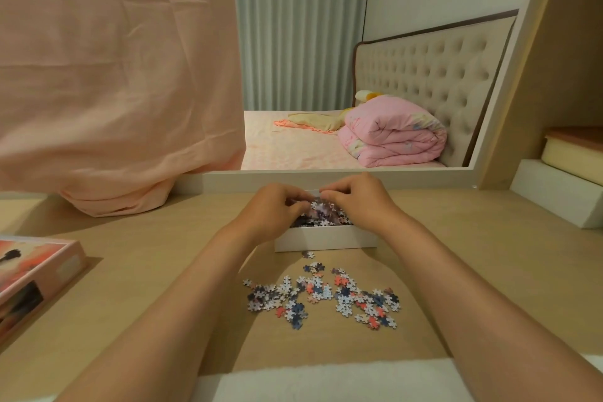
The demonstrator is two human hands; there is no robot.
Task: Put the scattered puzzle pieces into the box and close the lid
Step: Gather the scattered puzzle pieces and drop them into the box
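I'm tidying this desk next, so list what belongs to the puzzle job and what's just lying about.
Job: scattered puzzle pieces, white box, lid at left, left hand and right hand over the box.
Lying about: draped pink cloth, foam blocks, folded pink quilt.

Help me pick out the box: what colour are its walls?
Plain white; the box shows best in the head view.
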